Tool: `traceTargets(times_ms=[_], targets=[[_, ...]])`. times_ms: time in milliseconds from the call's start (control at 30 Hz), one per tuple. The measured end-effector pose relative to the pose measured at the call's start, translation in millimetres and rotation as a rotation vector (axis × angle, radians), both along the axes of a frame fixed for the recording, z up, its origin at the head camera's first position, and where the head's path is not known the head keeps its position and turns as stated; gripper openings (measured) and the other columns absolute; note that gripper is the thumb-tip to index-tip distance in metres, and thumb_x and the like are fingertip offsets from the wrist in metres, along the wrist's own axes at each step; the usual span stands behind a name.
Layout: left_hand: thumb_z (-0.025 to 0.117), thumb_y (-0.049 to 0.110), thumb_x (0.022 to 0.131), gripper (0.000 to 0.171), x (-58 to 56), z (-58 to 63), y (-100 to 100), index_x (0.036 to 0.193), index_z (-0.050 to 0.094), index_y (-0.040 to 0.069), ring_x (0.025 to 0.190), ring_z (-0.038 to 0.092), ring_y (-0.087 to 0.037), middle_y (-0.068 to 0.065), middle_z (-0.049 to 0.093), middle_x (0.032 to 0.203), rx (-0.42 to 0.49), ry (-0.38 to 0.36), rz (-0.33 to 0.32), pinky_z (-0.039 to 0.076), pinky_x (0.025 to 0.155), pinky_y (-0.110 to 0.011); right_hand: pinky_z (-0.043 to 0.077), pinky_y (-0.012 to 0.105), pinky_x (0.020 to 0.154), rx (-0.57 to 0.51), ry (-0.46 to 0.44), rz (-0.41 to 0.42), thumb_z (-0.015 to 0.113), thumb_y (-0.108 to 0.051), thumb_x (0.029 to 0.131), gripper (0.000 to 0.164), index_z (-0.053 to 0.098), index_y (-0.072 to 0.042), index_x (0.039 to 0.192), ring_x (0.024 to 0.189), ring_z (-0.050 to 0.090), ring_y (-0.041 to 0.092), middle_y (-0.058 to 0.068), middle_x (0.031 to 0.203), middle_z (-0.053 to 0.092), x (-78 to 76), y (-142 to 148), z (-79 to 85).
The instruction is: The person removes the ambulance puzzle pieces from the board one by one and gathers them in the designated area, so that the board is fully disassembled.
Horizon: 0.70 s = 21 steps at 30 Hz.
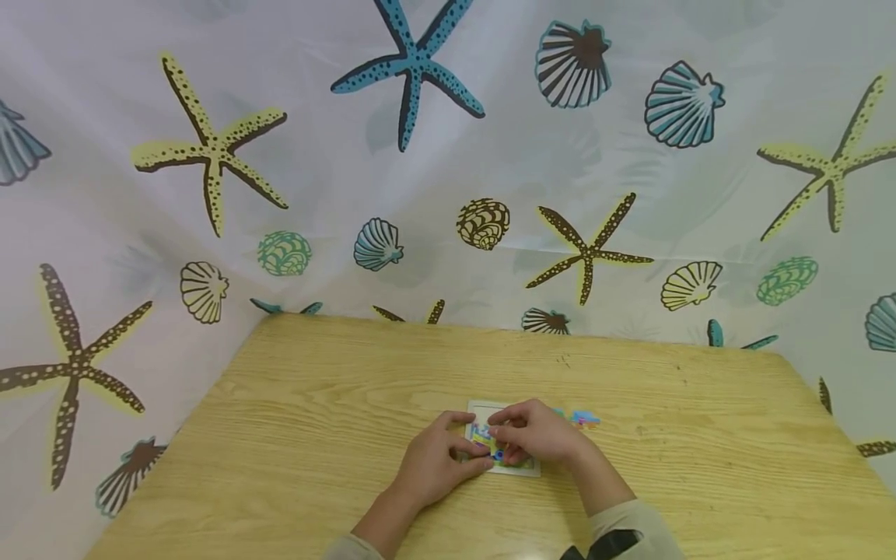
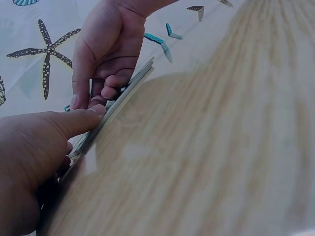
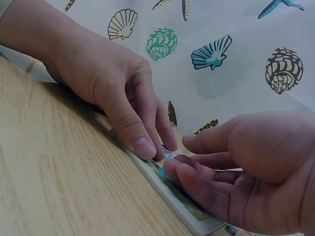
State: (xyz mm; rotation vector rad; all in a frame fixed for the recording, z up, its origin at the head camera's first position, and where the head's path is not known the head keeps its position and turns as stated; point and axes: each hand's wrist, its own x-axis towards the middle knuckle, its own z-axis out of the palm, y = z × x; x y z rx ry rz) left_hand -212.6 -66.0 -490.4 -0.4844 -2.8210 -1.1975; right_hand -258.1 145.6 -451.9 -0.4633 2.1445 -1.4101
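A small puzzle board with a white border and a brightly coloured picture lies on the wooden table. My left hand rests at its left side, with the thumb on the near edge and the other fingers reaching over the picture. From the right, my right hand bends its fingers down onto the picture, the thumb and forefinger close to the left fingertips. In the right wrist view, the curled right fingers touch the coloured surface. Whether they pinch a piece I cannot tell. Both hands cover much of the picture.
Loose colourful puzzle pieces lie on the table just beyond the right hand. The pale wooden table extends around the board. A white curtain printed with starfish and shells hangs along the back and sides.
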Motion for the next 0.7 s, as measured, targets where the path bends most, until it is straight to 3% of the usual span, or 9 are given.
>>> traceTargets(times_ms=[500,700], targets=[[0.078,0.046,0.084,0.023,-0.6,4.7,-1.0,0.093,0.082,0.026,0.103,0.063,-0.018,-0.001,0.057,0.14,-0.024,-0.002,-0.017,0.052,0.085,-0.04,0.059,0.03,0.069,-0.053,-0.043,-0.037,0.055,-0.015,0.103,0.031,0.059,0.003,0.127,0.071,0.067,0.014,0.014,0.095,0.066,0.6,-1.2,-1.6],[0.078,0.046,0.084,0.022,0.1,3.4,-0.5,0.092,0.082,0.026,0.105,0.062,-0.018,0.0,0.058,0.138,-0.026,0.007,-0.012,0.051,0.085,-0.039,0.055,0.029,0.067,-0.057,0.043,-0.078,0.061,-0.011,0.098,0.022,0.065,0.003,0.115,0.069,0.063,0.014,0.009,0.088,0.064,1.8,-4.6,-2.9]])
